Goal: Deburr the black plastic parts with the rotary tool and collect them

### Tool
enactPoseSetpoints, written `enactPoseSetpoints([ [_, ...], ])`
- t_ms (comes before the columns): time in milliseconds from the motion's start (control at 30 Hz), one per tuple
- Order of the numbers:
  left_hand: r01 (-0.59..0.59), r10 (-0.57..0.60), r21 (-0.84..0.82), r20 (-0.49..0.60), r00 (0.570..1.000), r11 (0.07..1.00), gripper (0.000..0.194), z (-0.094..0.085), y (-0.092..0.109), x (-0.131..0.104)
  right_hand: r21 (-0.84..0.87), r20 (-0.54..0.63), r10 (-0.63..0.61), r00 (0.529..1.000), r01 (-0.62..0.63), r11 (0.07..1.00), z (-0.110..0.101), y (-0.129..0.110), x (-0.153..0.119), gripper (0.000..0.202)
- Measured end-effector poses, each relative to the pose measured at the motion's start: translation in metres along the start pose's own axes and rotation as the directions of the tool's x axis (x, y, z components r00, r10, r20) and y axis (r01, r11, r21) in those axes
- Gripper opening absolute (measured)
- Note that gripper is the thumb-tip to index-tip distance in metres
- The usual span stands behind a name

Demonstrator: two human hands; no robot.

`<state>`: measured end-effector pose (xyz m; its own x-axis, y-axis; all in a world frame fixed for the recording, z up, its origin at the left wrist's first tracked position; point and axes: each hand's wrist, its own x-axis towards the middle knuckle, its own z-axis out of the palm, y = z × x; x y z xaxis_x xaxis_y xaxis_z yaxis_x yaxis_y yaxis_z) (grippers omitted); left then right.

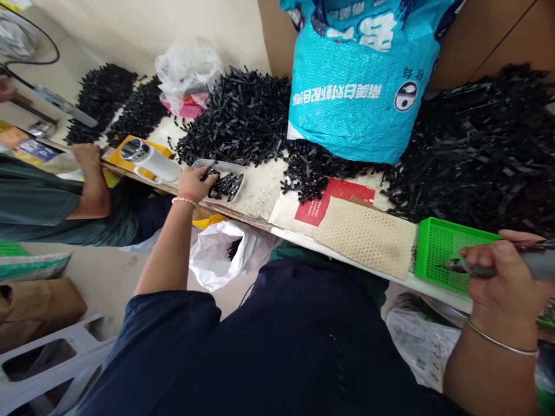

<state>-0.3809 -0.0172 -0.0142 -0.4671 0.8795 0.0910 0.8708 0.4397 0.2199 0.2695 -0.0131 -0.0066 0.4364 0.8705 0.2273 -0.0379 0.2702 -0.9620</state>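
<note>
My left hand (195,184) reaches over the rim of a clear plastic tub (239,171). Its fingers are bent in a pinch at the small black plastic parts (228,186) inside; how many they hold is hidden. Far to the right, my right hand (505,274) is wrapped around a grey electric screwdriver (531,263). The tool's tip points left, over a green perforated basket (427,248) with small metal bits in it. A beige honeycomb-textured pad (364,237) lies between my hands, left of the basket.
Heaps of black plastic strips (243,115) line the back of the table. A blue woven sack (355,92) stands among them. Left of the tub are a white mug (160,164) and a co-worker's arm (93,185). Below the edge hangs a white bag (217,254).
</note>
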Motion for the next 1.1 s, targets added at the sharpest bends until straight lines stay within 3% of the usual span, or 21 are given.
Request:
enactPoseSetpoints([
  [100,-0.011,0.011,0.184,-0.001,1.0,0.983,0.056,-0.016,0.004,-0.007,-0.004,-0.02,0.006,1.0,-0.006,1.0,0.004,0.0,0.002,0.043],
  [167,-0.105,0.093,0.26,0.055,0.994,0.96,0.053,-0.025,0.008,-0.01,-0.004,-0.02,0.011,1.0,-0.011,1.0,0.007,0.0,0.004,0.044],
  [300,-0.258,0.197,0.319,0.211,0.957,0.912,0.051,-0.032,0.013,-0.005,-0.015,0.001,0.017,1.0,-0.017,1.0,0.012,0.0,0.005,0.04],
  [367,-0.279,0.214,0.304,0.229,0.95,0.911,0.049,-0.032,0.014,-0.001,-0.011,0.0,0.016,1.0,-0.016,1.0,0.012,0.0,0.005,0.04],
  [500,-0.135,0.099,0.248,0.15,0.984,0.959,0.049,-0.032,0.015,0.001,0.0,0.0,0.016,1.0,-0.016,1.0,0.009,0.0,0.004,0.042],
  [633,0.023,-0.057,0.215,0.152,0.987,0.976,0.051,-0.025,0.02,-0.003,-0.049,-0.059,0.035,0.998,-0.038,0.998,0.007,0.002,0.004,0.048],
  [733,0.056,-0.09,0.221,0.145,0.985,0.974,0.047,-0.012,0.027,-0.005,-0.061,-0.078,0.041,0.996,-0.045,0.997,0.007,0.004,0.005,0.049],
  [833,0.083,-0.101,0.224,0.069,0.992,0.971,0.05,-0.002,0.031,-0.008,-0.046,-0.034,0.033,0.999,-0.035,0.998,0.009,0.001,0.005,0.044],
  [933,0.121,-0.125,0.207,0.009,0.992,0.971,0.062,-0.003,0.031,-0.012,-0.037,-0.009,0.015,1.0,-0.016,0.999,0.011,-0.003,0.003,0.04],
  [1100,0.157,-0.162,0.185,0.011,0.987,0.97,0.066,-0.011,0.029,-0.019,-0.053,-0.031,0.026,0.999,-0.028,0.998,0.011,-0.004,0.002,0.04],
])
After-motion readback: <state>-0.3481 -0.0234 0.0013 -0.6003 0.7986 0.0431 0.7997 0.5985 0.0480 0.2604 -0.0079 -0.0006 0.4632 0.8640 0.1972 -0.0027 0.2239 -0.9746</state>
